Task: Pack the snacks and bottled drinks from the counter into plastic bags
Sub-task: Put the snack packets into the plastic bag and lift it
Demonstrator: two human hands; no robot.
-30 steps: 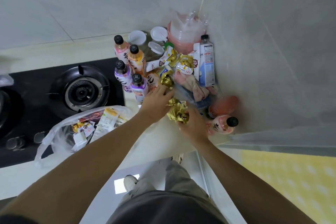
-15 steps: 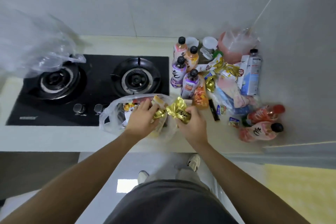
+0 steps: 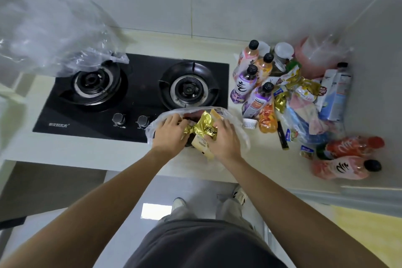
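Note:
A clear plastic bag point(image 3: 237, 122) lies on the counter in front of the stove with snack packets inside. Both hands are at its mouth. My left hand point(image 3: 168, 132) and my right hand point(image 3: 225, 139) together hold a bunch of gold foil snack packets point(image 3: 203, 127) over the bag. A pale yellow packet point(image 3: 201, 144) shows beneath them. To the right stand several bottled drinks point(image 3: 250, 78), with loose snacks point(image 3: 302, 89) piled behind. A pink bottle point(image 3: 345, 168) and a red bottle point(image 3: 352, 146) lie on their sides near the counter edge.
A black two-burner gas stove point(image 3: 134, 93) fills the counter's left. Another clear plastic bag point(image 3: 56, 35) billows over the left burner. A pale blue carton point(image 3: 336, 93) leans at the right wall, with white-lidded jars point(image 3: 282, 51) behind. The counter's front edge runs just below my wrists.
My hands carried the gold packets from the snack pile on the right over to the bag by the stove. The view swung left with them.

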